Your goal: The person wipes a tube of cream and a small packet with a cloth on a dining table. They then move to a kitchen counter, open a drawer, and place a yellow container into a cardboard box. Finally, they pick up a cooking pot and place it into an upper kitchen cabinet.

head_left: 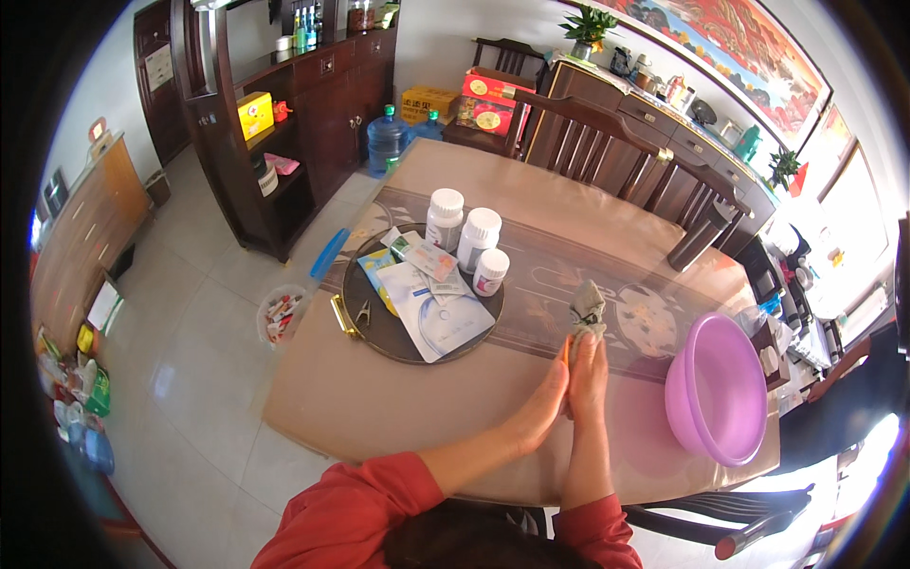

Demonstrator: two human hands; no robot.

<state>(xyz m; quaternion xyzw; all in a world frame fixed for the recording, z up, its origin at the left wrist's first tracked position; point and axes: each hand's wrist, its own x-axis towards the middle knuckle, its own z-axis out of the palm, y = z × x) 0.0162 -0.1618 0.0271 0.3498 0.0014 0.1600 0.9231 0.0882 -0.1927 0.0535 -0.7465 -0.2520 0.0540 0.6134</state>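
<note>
My left hand (544, 409) and my right hand (589, 377) press together, palms facing, above the near part of the table. Between them they grip a crumpled grey patterned cloth (589, 304), whose bunched end sticks out past the fingertips. A narrow orange edge (566, 351) shows beside the cloth at my left fingers; what it belongs to is hidden by the hands. To the right of my hands is a purple plastic basin (677, 405), apart from them. On the left lies a round dark tray (380, 340) with a gold handle (343, 316).
The tray bears white pill bottles (446, 219), sachets (426, 257), a white packet (435, 313) and a small clip (364, 313). A dark tumbler (700, 238) stands at the table's far right. Wooden chairs (590, 135) line the far side. At right is another person (839, 409).
</note>
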